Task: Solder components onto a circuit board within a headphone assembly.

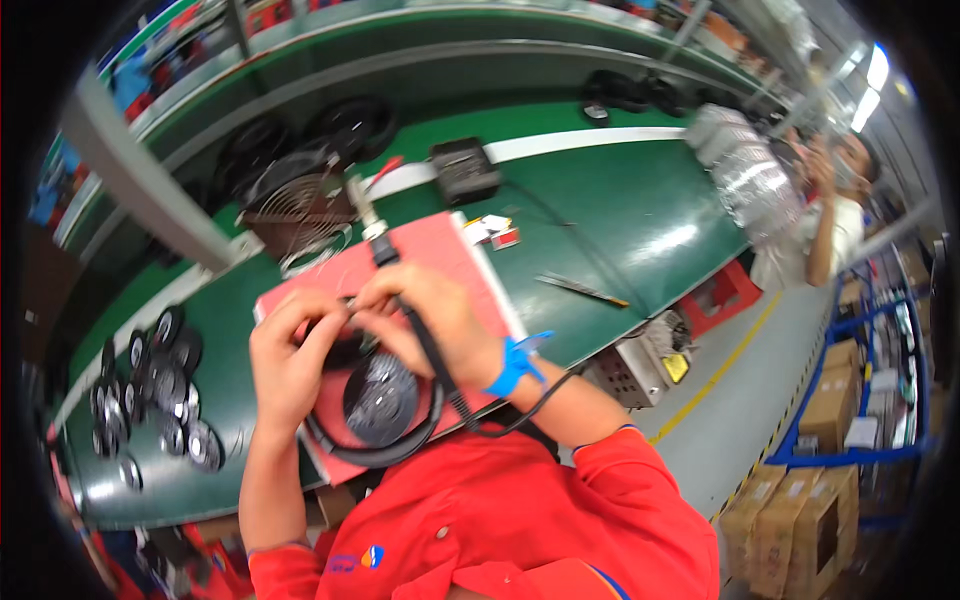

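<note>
My left hand (290,355) and my right hand (430,310) meet over a round black fan motor part (380,400) lying on a red mat (440,255) on the green bench. The right hand holds a black-handled soldering iron (385,250) whose metal tip points up and away; its black cord (450,395) loops around the motor part. The left hand's fingers pinch something small at the top of the part, hidden by the fingers. A blue wrist strap (512,365) sits on my right wrist.
Several round black-and-silver motor parts (160,390) lie in a group at the left. A wire fan guard (300,205) and black rings stand behind the mat, with a black box (465,170) beside them. Another person (830,215) stands at the right. Cardboard boxes (800,510) fill the lower right.
</note>
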The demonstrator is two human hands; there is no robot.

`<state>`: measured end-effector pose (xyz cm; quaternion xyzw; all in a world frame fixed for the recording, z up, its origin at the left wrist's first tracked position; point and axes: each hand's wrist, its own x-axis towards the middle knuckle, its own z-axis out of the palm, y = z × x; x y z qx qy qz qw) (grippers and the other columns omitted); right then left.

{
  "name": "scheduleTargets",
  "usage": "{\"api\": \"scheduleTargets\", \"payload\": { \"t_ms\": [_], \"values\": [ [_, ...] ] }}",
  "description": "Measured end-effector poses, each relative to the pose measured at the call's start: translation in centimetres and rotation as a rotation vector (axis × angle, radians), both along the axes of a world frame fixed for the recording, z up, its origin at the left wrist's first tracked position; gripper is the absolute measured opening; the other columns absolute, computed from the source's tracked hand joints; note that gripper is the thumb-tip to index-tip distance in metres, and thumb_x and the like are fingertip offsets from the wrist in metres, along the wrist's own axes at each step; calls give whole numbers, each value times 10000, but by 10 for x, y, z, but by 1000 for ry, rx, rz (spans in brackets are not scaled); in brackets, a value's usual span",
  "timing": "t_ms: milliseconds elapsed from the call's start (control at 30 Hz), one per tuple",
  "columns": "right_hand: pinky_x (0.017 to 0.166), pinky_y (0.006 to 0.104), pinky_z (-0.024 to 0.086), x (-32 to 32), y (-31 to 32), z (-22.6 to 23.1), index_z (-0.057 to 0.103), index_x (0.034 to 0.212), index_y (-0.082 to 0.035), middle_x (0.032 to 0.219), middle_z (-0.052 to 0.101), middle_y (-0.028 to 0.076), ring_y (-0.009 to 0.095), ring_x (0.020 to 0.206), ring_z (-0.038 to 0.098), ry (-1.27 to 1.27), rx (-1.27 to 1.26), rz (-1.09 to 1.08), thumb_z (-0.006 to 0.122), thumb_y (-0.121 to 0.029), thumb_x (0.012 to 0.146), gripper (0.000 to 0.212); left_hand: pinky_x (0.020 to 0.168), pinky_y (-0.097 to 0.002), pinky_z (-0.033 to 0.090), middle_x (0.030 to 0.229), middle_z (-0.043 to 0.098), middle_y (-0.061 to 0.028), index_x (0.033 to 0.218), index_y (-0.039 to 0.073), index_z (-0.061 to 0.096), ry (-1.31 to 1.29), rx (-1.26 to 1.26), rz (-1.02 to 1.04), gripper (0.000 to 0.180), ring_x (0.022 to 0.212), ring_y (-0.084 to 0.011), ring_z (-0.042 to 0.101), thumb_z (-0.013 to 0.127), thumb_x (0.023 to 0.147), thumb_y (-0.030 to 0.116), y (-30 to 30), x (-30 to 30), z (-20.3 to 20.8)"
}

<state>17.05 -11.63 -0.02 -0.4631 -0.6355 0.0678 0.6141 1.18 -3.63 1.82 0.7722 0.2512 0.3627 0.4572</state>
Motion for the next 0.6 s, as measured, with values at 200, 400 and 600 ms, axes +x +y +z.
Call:
{"api": "scheduleTargets", "payload": {
  "t_ms": [200, 400, 600],
  "values": [
    [601, 271, 488, -6, -3, -5, 548, 923, -35, 805, 577, 84, 178, 691, 608, 157, -13, 39, 691, 33, 744, 238, 595, -212, 436, 755, 612, -50, 812, -39, 617, 25, -106, 12, 27, 662, -94, 564, 601, 794, -28, -6, 0, -5],
    [643, 286, 491, -4, -2, -10, 518, 929, -37, 803, 577, 76, 188, 715, 606, 219, -72, 76, 668, 22, 750, 241, 588, -200, 429, 739, 591, -34, 829, -41, 616, 0, -167, -25, 42, 661, -85, 552, 592, 797, -56, -8, 4, -6],
    [627, 288, 489, -3, -2, -10, 508, 935, -28, 809, 567, 76, 189, 710, 600, 226, -27, 95, 641, 41, 740, 246, 631, -192, 432, 796, 604, -16, 865, -33, 606, 64, -214, -76, 45, 702, -68, 561, 566, 850, -22, -6, 2, -5]
  ]
}}
